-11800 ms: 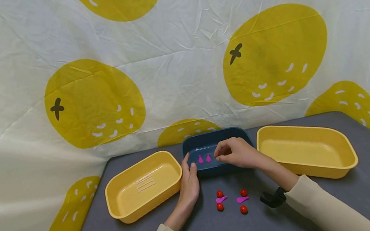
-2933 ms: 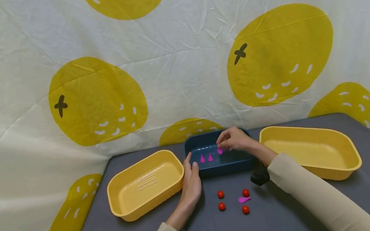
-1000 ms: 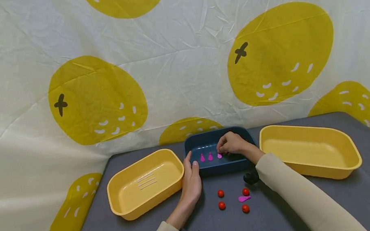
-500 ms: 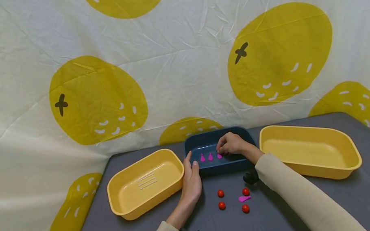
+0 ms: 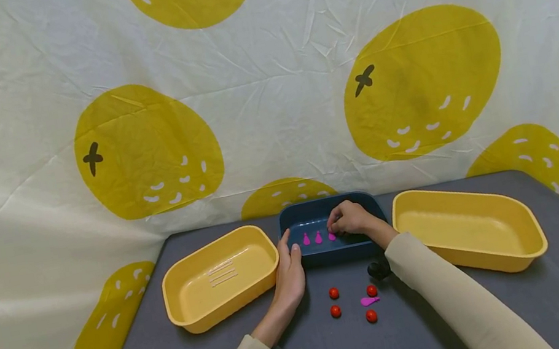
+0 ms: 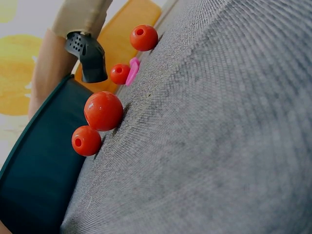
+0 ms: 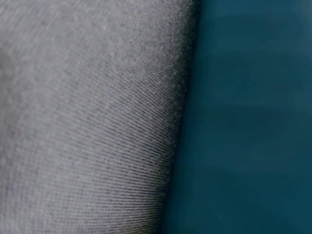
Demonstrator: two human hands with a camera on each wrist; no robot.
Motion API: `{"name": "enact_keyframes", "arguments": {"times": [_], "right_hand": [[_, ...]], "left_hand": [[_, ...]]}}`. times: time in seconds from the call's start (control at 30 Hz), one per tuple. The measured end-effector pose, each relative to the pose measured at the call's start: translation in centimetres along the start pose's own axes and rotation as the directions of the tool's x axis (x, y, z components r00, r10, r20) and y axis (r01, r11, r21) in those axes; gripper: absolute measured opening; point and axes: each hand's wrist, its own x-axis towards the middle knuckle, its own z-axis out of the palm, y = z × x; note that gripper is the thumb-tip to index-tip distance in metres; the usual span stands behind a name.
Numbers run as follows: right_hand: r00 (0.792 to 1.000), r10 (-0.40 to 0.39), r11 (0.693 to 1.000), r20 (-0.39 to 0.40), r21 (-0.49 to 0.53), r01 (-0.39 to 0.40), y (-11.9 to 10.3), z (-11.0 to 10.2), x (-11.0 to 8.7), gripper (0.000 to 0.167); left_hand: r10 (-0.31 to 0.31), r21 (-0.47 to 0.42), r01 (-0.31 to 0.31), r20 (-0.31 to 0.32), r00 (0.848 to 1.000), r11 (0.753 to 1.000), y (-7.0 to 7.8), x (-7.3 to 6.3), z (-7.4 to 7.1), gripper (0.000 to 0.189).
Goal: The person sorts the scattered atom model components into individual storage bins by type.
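My left hand (image 5: 288, 276) rests against the left end of the dark blue tray (image 5: 344, 255), its fingers straight along the side and its thumb by the front corner. Inside the tray, my right hand (image 5: 351, 218) pinches the top of a small pink deflated balloon (image 5: 332, 237), whose round end shows below the fingertips. To its left two more such balloons, a left one (image 5: 306, 239) and a middle one (image 5: 319, 238), lie in a row on the tray floor. The right wrist view holds only the tray's outer wall (image 7: 243, 122) and grey cloth.
In front of the tray lie several red beads (image 5: 333, 293) with holes and a loose pink balloon (image 5: 370, 301). Left stands a yellow tray (image 5: 188, 325) containing thin pale sticks (image 5: 222, 273). Another yellow tray (image 5: 497, 261) stands right. A patterned curtain (image 5: 273, 138) hangs behind.
One pink balloon has gone from among the beads into the blue tray, carried by my right hand and lowered beside the other two. Over the last second both hands have stayed nearly still.
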Motion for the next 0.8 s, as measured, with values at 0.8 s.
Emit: {"name": "enact_keyframes", "arguments": {"times": [0.8], "right_hand": [[0.998,0.055,0.994,0.023,0.097,-0.057,-0.29,-0.56,-0.67,0.011]], "left_hand": [[0.022,0.006,-0.022,-0.021,1.000,1.000,-0.44,-0.11,0.27,0.056]]}}
